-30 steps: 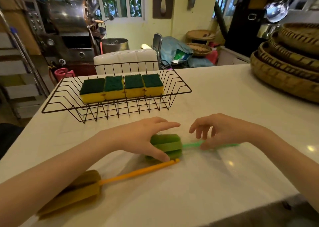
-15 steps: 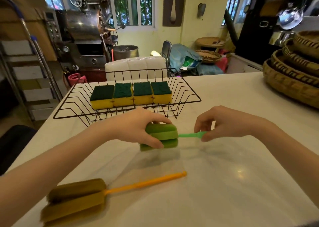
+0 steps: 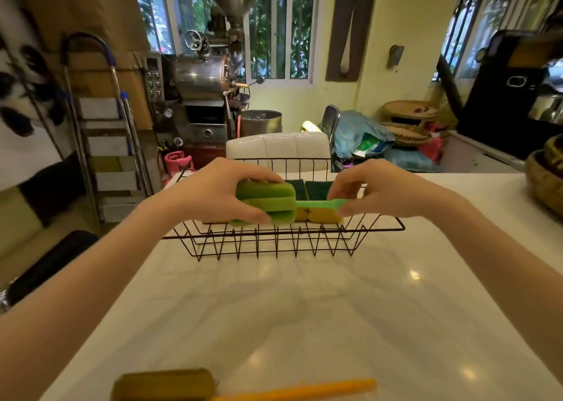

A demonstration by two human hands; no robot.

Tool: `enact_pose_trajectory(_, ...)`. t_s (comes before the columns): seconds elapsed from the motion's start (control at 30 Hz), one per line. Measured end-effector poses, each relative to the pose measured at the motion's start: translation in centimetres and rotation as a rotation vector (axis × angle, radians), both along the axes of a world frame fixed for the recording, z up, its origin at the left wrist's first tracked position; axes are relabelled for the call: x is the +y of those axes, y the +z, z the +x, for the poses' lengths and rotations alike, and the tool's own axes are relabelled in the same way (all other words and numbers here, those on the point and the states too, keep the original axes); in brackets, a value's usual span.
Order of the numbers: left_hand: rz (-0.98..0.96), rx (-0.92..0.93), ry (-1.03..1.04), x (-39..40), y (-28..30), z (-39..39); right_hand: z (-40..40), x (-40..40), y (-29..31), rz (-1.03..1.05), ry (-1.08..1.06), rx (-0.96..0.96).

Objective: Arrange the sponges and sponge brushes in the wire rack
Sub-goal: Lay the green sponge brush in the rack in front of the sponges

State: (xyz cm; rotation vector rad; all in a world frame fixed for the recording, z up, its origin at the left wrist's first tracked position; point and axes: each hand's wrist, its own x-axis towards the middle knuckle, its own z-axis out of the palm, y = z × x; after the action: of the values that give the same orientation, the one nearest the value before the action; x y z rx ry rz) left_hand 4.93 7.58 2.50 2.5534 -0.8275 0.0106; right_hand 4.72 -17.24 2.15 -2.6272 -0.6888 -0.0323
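Note:
Both hands hold the green sponge brush [image 3: 268,202] level over the front of the black wire rack [image 3: 283,242]. My left hand [image 3: 213,193] grips its foam head, and my right hand [image 3: 374,187] pinches its thin green handle. Behind the brush, yellow sponges with dark green tops [image 3: 316,201] sit in a row inside the rack, partly hidden by my hands. An orange-handled sponge brush [image 3: 231,387] with an olive foam head lies on the white table at the bottom edge of the view.
Woven baskets [image 3: 545,181] stand on the table at the far right. A white chair back [image 3: 277,149] rises just behind the rack. A step ladder [image 3: 103,132] and a metal machine [image 3: 204,95] stand beyond the table's left side.
Both hands have lifted the green sponge brush off the table and carried it forward over the wire rack. The orange brush has stayed where it lay.

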Motion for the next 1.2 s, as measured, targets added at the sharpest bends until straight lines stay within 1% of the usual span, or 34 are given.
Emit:
enact_pose_trajectory(0.17,-0.006,-0.007,0.098,2.2,-1.0,2.0,3.0,2.0,-1.0,-0.033,0.02,-0.025)
enact_pose_trajectory(0.33,0.079,-0.029,0.194,3.8,-2.7,4.4,5.5,3.7,-2.7,-0.022,0.036,0.027)
enact_pose_trajectory(0.4,0.112,-0.05,0.217,4.3,-3.5,5.2,6.2,4.5,-3.3,-0.052,0.065,0.04)
enact_pose_trajectory(0.57,0.286,-0.024,0.225,4.6,-5.2,6.4,7.9,6.1,-4.2,-0.22,0.119,0.093)
enact_pose_trajectory(0.67,0.411,-0.026,0.215,4.5,-6.0,6.5,8.1,6.9,-5.0,-0.281,0.121,0.154)
enact_pose_trajectory(0.77,0.483,-0.056,0.23,4.4,-6.1,6.8,8.0,7.6,-5.7,-0.322,0.117,0.205)
enact_pose_trajectory(0.93,0.509,-0.091,0.242,4.2,-6.4,7.0,8.0,7.7,-6.2,-0.368,0.087,0.262)
enact_pose_trajectory(1.1,0.5,-0.054,0.25,4.1,-6.6,7.0,7.8,7.5,-6.1,-0.38,0.09,0.292)
enact_pose_trajectory(1.2,0.479,-0.044,0.245,4.1,-6.5,6.9,7.6,7.4,-6.0,-0.348,0.095,0.286)
